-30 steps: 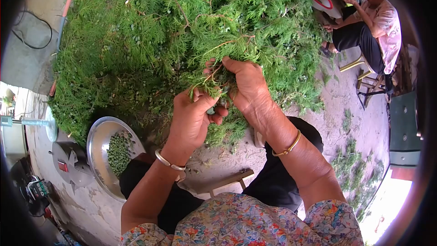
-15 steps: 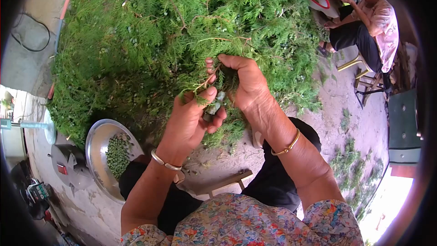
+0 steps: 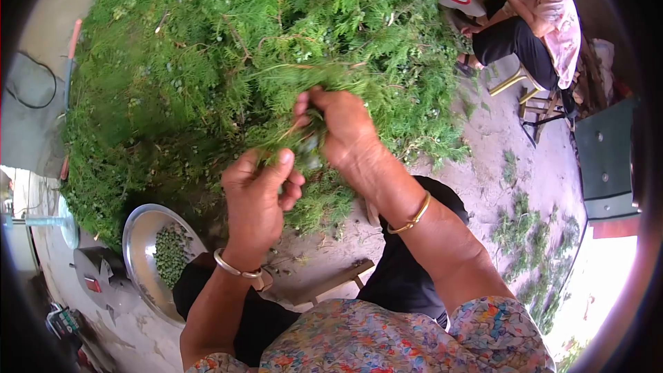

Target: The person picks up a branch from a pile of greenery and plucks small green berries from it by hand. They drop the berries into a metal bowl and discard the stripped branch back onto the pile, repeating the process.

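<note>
My right hand is closed round an evergreen sprig with flat, scaly leaves and a thin brown stem. Pale green seed cones, smeared by motion, hang between my two hands. Lower and to the left, my left hand has its fingers curled and its thumb raised beside the sprig's leaves. What its fingers enclose is hidden. Both hands are over the near edge of a large heap of cut evergreen branches, which is dotted with small bluish cones.
A metal basin holding picked green cones stands left of my knee. Another person sits at the upper right near a red-rimmed tray. A low wooden bench lies before me; loose sprigs litter the floor at right.
My left hand has drawn down and left, away from my right hand, widening the gap between them. The sprig and cones have blurred with motion. The whole view has shifted slightly.
</note>
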Action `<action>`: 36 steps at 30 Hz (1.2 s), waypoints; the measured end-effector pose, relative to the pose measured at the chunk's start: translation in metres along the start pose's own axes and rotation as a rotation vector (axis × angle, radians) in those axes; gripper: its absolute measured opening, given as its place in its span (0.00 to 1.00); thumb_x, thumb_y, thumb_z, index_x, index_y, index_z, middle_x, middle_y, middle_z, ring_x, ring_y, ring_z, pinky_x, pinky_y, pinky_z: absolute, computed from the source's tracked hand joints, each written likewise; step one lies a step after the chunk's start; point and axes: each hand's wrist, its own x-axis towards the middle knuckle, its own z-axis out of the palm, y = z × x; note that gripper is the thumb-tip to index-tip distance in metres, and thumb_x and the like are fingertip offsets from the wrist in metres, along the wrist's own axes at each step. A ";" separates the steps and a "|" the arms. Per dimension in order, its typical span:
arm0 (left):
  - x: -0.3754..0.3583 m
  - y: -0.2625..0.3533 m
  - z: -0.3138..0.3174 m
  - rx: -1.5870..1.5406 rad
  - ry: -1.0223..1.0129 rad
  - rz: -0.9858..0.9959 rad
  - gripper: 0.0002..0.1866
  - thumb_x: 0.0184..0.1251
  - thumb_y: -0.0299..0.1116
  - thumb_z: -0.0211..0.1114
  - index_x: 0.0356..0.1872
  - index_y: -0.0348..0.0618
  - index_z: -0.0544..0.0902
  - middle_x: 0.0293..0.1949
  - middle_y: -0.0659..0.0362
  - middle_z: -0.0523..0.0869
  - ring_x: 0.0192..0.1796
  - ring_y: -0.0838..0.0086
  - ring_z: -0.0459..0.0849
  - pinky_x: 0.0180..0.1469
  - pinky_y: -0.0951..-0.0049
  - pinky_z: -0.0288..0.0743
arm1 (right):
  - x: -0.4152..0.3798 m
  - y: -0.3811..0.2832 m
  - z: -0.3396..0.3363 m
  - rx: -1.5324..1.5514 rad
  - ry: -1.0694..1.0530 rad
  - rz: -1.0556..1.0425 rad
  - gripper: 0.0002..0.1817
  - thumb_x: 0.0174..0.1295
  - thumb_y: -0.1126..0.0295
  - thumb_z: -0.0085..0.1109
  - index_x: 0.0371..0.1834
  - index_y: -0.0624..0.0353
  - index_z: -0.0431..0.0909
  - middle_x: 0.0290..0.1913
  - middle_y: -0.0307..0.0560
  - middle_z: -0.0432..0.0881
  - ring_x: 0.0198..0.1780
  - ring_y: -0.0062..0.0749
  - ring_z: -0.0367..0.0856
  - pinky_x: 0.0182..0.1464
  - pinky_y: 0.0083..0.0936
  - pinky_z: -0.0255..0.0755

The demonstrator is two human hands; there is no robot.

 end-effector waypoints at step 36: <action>-0.007 -0.004 0.017 -0.129 -0.198 -0.292 0.07 0.62 0.30 0.61 0.29 0.37 0.79 0.21 0.57 0.80 0.18 0.81 0.73 0.16 0.84 0.59 | 0.012 -0.004 -0.017 0.122 -0.100 0.117 0.03 0.68 0.77 0.38 0.37 0.63 0.62 0.30 0.45 0.69 0.27 0.26 0.67 0.27 0.21 0.67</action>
